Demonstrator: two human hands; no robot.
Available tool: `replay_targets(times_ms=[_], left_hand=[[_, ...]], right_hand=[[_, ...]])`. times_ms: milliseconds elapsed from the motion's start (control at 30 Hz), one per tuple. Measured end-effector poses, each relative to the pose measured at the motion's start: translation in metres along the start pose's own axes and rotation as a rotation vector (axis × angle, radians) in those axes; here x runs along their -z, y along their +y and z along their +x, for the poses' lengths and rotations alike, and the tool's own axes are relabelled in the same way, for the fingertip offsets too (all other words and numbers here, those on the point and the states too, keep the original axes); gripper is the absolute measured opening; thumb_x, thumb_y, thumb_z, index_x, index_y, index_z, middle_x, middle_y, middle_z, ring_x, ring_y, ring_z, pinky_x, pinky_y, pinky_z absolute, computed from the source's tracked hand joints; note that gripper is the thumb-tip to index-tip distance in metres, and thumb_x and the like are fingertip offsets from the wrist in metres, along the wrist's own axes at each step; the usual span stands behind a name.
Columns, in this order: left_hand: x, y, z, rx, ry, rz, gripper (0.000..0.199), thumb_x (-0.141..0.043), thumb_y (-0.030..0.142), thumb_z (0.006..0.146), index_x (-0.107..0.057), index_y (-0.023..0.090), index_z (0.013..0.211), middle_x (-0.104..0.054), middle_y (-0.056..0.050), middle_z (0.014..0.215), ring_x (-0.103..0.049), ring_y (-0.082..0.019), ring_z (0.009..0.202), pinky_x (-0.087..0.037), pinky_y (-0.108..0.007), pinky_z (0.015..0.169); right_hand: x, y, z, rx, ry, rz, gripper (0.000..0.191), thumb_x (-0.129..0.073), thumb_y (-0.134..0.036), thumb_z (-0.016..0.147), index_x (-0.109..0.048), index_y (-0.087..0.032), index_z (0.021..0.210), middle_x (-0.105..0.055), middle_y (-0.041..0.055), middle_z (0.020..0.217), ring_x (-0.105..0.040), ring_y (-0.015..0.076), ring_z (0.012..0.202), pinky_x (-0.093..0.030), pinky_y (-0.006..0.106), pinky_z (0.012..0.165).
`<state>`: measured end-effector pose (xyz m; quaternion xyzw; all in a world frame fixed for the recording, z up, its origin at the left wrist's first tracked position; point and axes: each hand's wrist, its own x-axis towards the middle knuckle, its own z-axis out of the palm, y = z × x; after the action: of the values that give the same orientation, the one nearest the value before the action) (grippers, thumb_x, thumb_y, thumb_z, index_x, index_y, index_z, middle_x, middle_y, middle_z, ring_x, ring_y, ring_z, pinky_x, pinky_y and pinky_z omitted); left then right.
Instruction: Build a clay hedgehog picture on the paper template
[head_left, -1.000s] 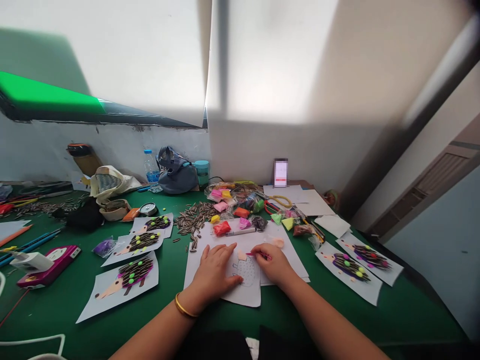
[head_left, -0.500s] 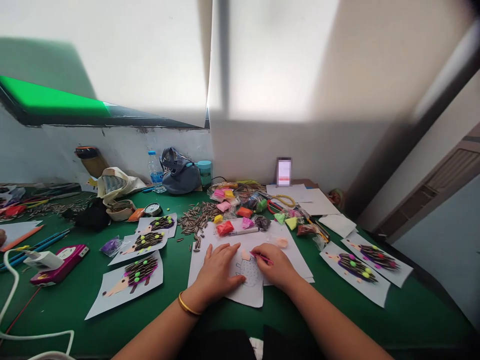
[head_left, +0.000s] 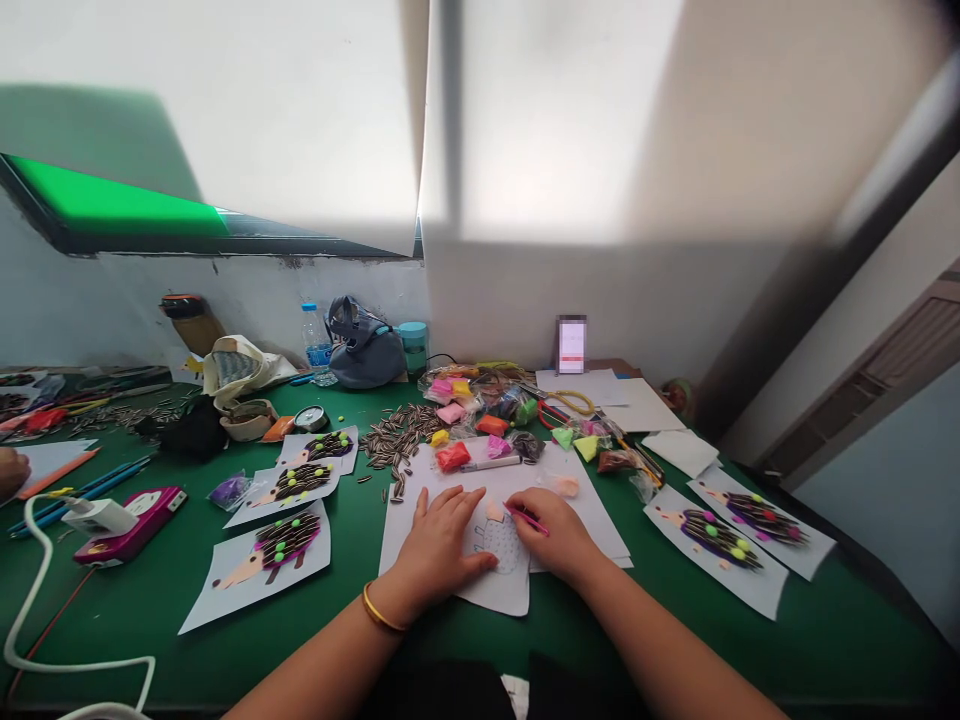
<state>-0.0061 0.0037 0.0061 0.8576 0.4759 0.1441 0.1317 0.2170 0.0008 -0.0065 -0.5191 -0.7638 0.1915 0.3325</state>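
Observation:
My left hand (head_left: 442,545) lies with its fingers spread on a small white sheet (head_left: 495,597), which bears a dotted outline drawing (head_left: 508,552). A patch of peach clay (head_left: 495,511) sits at the top of that drawing. Closed around a thin pink tool (head_left: 534,522), my right hand (head_left: 551,535) has its fingertips beside the peach patch. Larger white sheets (head_left: 600,520) lie underneath. Just beyond the hands are a red clay packet (head_left: 452,457), a white marker (head_left: 491,463) and a peach clay lump (head_left: 564,486).
Hedgehog pictures with seeds lie at left (head_left: 255,570) and right (head_left: 716,545). Loose seeds (head_left: 397,437), clay packets (head_left: 493,425) and yellow-handled scissors (head_left: 574,402) are beyond. A power bank (head_left: 131,528) with cable and another person's hand (head_left: 11,472) are at far left.
The whole view has shifted slightly, so things appear a little further right. More of the other person's hand shows at the far left. Both my hands keep nearly the same pose on the sheet.

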Motion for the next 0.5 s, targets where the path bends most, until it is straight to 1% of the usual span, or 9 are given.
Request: replay_targets(times_ms=[167,267,400,500], left_hand=[[-0.0008,-0.0004,-0.0008,0.002,-0.001,-0.001,0.087,-0.076,0.045,0.073,-0.033,0.030,0.148,-0.051,-0.009,0.145,-0.034,-0.033,0.141,-0.005,-0.062,0.117],[0.0003,0.0006,-0.0011,0.000,0.000,-0.003,0.088,-0.076,0.045,0.073,-0.033,0.029,0.148,-0.051,-0.009,0.145,-0.034,-0.033,0.141,-0.005,-0.063,0.117],[0.0016,0.0016,-0.0004,0.000,-0.014,-0.011,0.087,-0.075,0.044,0.074,-0.033,0.029,0.148,-0.050,-0.010,0.146,-0.032,-0.033,0.142,-0.004,-0.063,0.117],[0.0016,0.0012,0.0004,0.000,-0.032,-0.018,0.087,-0.074,0.044,0.074,-0.032,0.029,0.148,-0.050,-0.009,0.147,-0.032,-0.033,0.142,-0.003,-0.064,0.117]], right_hand=[[0.0005,-0.0007,0.0008,-0.009,-0.009,-0.004,0.023,-0.053,-0.015,0.083,-0.068,-0.021,0.099,-0.070,0.0042,0.096,-0.061,0.0208,0.090,-0.045,0.032,0.081],[0.0011,-0.0012,0.0012,-0.033,-0.010,0.003,0.022,-0.052,-0.015,0.082,-0.067,-0.022,0.098,-0.070,0.0033,0.093,-0.061,0.0201,0.087,-0.044,0.030,0.078],[0.0011,-0.0024,0.0020,-0.094,0.010,0.001,0.014,-0.052,-0.017,0.082,-0.064,-0.021,0.088,-0.068,0.0021,0.085,-0.060,0.0187,0.079,-0.042,0.028,0.070],[-0.0008,-0.0038,0.0031,-0.091,0.038,-0.025,0.013,-0.052,-0.015,0.081,-0.063,-0.021,0.085,-0.067,0.0021,0.084,-0.059,0.0183,0.079,-0.041,0.027,0.070]])
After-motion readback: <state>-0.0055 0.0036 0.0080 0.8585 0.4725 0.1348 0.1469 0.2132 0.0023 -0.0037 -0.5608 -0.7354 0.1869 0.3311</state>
